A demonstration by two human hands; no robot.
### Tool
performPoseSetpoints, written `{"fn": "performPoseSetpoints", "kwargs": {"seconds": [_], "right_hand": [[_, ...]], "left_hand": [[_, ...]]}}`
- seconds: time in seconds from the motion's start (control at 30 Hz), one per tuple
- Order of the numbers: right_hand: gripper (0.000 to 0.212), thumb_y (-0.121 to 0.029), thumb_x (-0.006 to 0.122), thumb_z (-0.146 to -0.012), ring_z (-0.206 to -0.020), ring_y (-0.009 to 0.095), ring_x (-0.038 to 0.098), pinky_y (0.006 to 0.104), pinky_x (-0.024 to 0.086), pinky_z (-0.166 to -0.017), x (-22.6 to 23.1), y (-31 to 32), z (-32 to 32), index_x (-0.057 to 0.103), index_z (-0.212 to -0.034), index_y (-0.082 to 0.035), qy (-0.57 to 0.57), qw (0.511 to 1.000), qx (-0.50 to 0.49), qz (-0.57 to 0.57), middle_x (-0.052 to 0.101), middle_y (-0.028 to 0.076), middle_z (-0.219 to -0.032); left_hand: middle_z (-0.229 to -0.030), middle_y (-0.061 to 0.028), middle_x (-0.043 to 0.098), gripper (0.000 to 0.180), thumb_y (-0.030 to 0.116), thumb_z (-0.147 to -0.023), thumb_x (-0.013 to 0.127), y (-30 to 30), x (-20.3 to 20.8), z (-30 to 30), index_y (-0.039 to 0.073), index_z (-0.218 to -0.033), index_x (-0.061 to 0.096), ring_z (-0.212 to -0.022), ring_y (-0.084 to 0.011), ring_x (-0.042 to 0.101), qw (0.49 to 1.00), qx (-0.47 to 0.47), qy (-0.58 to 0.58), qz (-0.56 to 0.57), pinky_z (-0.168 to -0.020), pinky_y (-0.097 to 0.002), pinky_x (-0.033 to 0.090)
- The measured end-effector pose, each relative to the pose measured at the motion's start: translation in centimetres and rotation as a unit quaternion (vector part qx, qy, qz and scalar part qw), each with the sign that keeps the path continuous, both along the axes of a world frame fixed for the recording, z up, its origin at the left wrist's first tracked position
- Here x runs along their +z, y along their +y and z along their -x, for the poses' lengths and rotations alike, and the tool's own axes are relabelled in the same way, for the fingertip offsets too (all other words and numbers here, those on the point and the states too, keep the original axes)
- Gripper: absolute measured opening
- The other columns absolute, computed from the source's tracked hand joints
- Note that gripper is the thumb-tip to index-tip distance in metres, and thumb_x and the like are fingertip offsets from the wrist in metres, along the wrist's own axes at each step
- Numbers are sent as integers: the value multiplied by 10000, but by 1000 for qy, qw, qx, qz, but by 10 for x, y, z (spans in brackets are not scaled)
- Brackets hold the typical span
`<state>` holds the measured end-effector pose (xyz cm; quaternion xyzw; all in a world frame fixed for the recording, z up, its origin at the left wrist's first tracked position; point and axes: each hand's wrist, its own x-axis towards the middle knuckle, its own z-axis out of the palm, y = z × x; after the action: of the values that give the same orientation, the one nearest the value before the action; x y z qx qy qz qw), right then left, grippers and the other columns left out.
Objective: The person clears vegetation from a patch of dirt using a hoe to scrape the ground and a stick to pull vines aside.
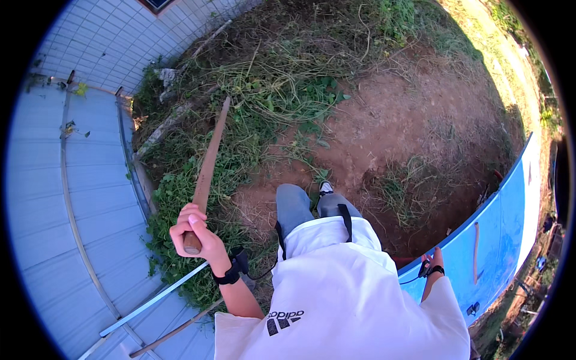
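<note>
My left hand is closed around the round wooden handle of a long, tapering brown tool that looks like a rusty-bladed machete. Its narrow tip points up and away, over green vines. A black strap with a small device sits on my left wrist. My right hand hangs low on the right, beside the upper edge of a blue panel. Its fingers look spread and hold nothing I can see; whether they touch the panel is unclear.
A pale corrugated metal sheet wall runs along the left, with a tiled wall beyond it. A white bar and a thin stick lean near my left arm. Cut vines and weeds border bare reddish soil.
</note>
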<state>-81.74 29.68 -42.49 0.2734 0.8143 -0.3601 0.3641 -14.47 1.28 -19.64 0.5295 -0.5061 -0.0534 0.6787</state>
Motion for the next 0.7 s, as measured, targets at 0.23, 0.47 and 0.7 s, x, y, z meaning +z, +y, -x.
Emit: {"fn": "performPoseSetpoints", "kwargs": {"seconds": [0.23,0.47,0.7], "right_hand": [[677,-349,589,-872,-1122,322,484,412,541,-752,-55,84,25,311,-1426,-76,-16,997,22,76,333,151,-1395],[723,-460,551,-867,-907,276,541,334,477,-609,13,69,-22,260,-1449,-144,-24,994,-111,2,292,114,-1446],[717,-547,417,-908,-979,294,523,419,457,-645,-19,113,220,253,-1462,-122,36,995,-92,-4,245,116,-1508]], "left_hand": [[-695,-87,557,159,-32,-886,529,6,-7,-1,31,-782,427,-692,-187,562,1000,-8,21,-17,-869,-460,477],[-726,-96,584,180,-57,-879,542,27,-10,26,28,-760,438,-709,-176,560,999,-10,14,-34,-918,-471,468],[-940,-129,652,161,27,-912,608,30,-21,79,7,-800,495,-984,-219,610,987,73,42,-137,-963,-417,459]]}}
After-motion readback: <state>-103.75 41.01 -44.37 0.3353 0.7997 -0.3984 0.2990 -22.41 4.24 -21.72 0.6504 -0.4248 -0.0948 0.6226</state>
